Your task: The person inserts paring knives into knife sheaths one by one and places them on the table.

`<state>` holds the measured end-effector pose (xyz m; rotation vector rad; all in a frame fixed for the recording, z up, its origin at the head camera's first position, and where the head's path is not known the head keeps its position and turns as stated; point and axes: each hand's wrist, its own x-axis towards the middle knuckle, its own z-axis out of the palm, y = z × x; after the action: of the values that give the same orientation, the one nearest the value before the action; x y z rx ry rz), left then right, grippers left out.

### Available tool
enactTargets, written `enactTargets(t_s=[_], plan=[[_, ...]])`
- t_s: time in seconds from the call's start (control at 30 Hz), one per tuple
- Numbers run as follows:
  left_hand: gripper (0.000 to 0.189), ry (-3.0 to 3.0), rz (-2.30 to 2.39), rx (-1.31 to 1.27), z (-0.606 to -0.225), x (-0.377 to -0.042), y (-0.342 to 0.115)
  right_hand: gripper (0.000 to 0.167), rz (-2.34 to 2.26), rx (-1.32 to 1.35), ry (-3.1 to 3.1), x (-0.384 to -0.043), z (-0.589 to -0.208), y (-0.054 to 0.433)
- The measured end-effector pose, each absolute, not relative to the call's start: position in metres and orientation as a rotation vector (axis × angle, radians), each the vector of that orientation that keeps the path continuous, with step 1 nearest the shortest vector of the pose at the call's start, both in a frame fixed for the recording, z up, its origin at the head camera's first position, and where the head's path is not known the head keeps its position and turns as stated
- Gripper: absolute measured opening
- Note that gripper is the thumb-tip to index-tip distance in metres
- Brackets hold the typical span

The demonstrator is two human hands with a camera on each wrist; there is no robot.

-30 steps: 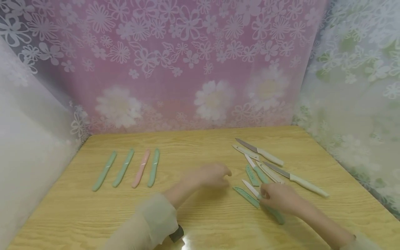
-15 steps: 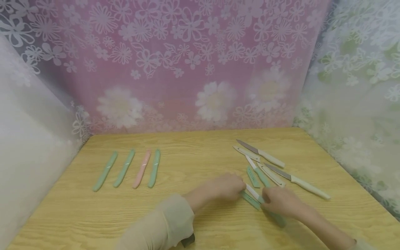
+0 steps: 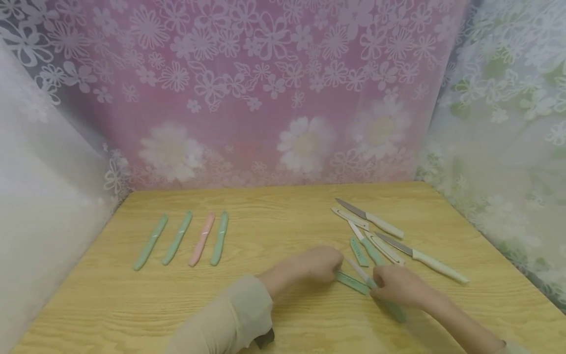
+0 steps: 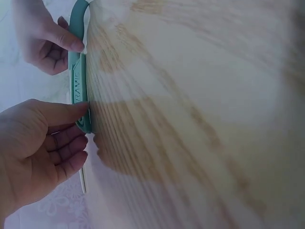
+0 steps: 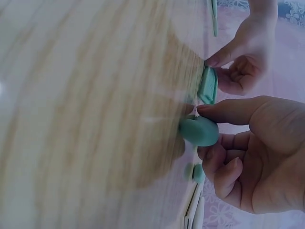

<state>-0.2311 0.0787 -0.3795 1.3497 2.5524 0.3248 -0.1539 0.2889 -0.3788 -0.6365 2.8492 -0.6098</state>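
Note:
My left hand (image 3: 322, 264) pinches the end of a green knife sheath (image 3: 352, 283) between thumb and fingers; the left wrist view shows raised lettering on that sheath (image 4: 79, 86). My right hand (image 3: 400, 284) grips a paring knife by its green handle (image 3: 391, 309), and its white blade (image 3: 357, 269) points up and left, alongside the sheath. In the right wrist view the rounded handle end (image 5: 199, 131) shows between thumb and fingers. Just beyond the hands lie a second green knife (image 3: 373, 251), white-bladed, and a second green sheath (image 3: 358, 251).
Two white-handled knives with grey blades, one farther back (image 3: 383, 226) and one nearer (image 3: 438, 265), lie at the right beside two white sheaths (image 3: 383, 248). On the left stretches a row of several sheathed knives, green (image 3: 150, 242) and one pink (image 3: 201, 239). Flowered curtains (image 3: 283, 98) enclose the table (image 3: 274, 206).
My left hand has moved right to the green sheath and taken hold of it; the sheath's near-hand end has shifted slightly toward me. The right hand keeps its grip on the knife, almost unmoved.

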Motion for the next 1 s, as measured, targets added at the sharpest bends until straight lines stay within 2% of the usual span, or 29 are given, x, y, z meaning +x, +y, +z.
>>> enactTargets(t_s=[0.13, 0.3, 0.63, 0.87, 1.0], plan=[[0.008, 2.516, 0.413, 1.289, -0.383, -0.235, 0.075, 0.018, -0.624, -0.618, 2.846, -0.156, -0.379, 0.289], [0.003, 2.497, 0.554, 1.195, -0.384, -0.238, 0.066, 0.019, -0.684, -0.582, 2.840, -0.160, -0.378, 0.288], [0.007, 2.388, 1.013, 0.958, -0.380, -0.257, 0.027, 0.014, -0.806, -0.607, 2.890, -0.175, -0.373, 0.282], [0.021, 2.303, 1.295, 0.814, -0.382, -0.271, 0.000, 0.025, -0.905, -0.653, 2.896, -0.180, -0.368, 0.276], [0.026, 2.315, 1.348, 0.738, -0.381, -0.275, -0.013, 0.023, -0.893, -0.695, 2.880, -0.182, -0.366, 0.273]])
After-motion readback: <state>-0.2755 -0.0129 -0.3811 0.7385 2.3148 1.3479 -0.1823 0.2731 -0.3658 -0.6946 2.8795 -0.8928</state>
